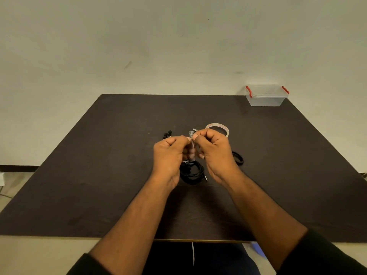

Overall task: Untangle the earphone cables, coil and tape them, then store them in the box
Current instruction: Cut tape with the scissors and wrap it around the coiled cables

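Over the middle of the dark table (99,175), my left hand (168,155) and my right hand (216,153) are raised close together. Both pinch a strip of clear tape (191,143) that wraps the top of a coiled black earphone cable (193,172). The coil hangs down between my palms, its plug at the lower right. A roll of clear tape (218,129) lies just behind my right hand. Black earbuds (167,134) lie behind my left hand. Another black coil (238,157) lies to the right of my right hand.
A clear plastic box (266,95) with red latches and its lid on stands at the table's far right corner. A pale wall rises behind the table. The table's near edge runs just above my lap.
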